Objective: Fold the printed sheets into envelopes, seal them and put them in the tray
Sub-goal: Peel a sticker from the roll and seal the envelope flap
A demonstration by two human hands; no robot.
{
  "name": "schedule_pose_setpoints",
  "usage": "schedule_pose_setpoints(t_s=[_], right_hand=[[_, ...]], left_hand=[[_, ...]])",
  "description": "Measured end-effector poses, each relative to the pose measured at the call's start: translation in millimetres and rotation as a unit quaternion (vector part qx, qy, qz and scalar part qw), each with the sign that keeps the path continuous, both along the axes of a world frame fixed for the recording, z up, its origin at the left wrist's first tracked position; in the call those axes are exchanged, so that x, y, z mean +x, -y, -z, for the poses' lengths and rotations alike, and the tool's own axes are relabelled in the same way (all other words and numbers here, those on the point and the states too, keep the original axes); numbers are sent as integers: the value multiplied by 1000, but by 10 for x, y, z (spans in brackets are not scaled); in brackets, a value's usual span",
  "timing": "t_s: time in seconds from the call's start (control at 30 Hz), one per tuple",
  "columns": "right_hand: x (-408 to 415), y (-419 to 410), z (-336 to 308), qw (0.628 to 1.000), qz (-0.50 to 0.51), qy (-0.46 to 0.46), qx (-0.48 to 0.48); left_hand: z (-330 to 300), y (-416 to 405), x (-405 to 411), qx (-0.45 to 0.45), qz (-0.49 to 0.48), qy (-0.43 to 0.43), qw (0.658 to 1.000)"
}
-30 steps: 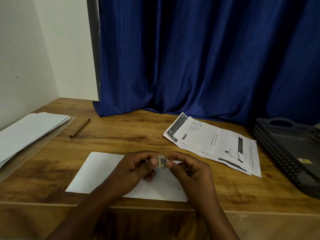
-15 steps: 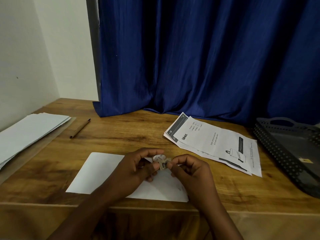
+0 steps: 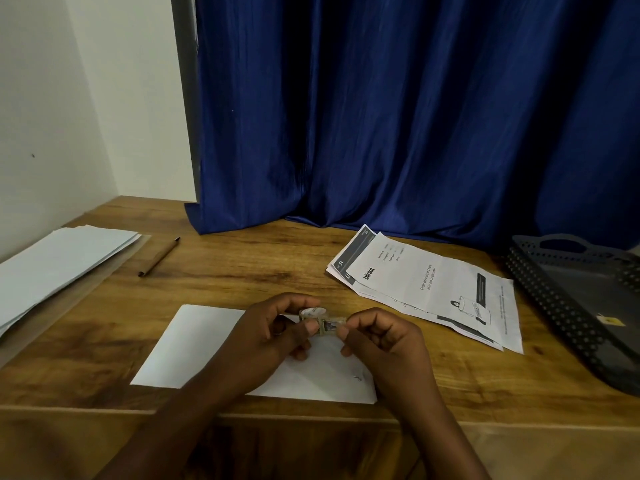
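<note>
A wooden table [image 3: 263, 271] with a warm brown grain carries everything. Near its front edge lies a white envelope [image 3: 194, 344], flat on the wood. At the left edge sits a stack of white envelopes [image 3: 59, 265], and just beside it a brown pen [image 3: 158, 257] lies at a slant. To the right, printed sheets [image 3: 433, 289] are fanned in a loose pile. A dark perforated tray [image 3: 568, 299] rests at the far right.

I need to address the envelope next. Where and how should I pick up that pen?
Pinch the pen around its mid-barrel from above, thumb and finger across its width. It lies flat and diagonal on the table, apart from the envelope stack, so both long sides are free.
</note>
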State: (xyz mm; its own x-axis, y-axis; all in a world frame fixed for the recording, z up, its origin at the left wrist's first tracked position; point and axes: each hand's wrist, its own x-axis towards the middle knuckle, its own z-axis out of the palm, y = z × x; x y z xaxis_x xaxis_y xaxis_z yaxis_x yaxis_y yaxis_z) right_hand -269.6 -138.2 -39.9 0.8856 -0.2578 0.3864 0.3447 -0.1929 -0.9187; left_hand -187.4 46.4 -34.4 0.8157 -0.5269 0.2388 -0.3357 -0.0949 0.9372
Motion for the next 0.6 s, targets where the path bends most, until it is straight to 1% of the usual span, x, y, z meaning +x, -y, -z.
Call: schedule_pose_setpoints(t_s=[0.4, 0.6], right_hand=[[-39, -6, -16, 1000, -10, 8, -4], [-18, 14, -29, 999, -1, -6, 37]], left_hand=[[23, 1, 13, -12, -12, -16, 1000], [9, -9, 3, -13, 2, -18, 1000]])
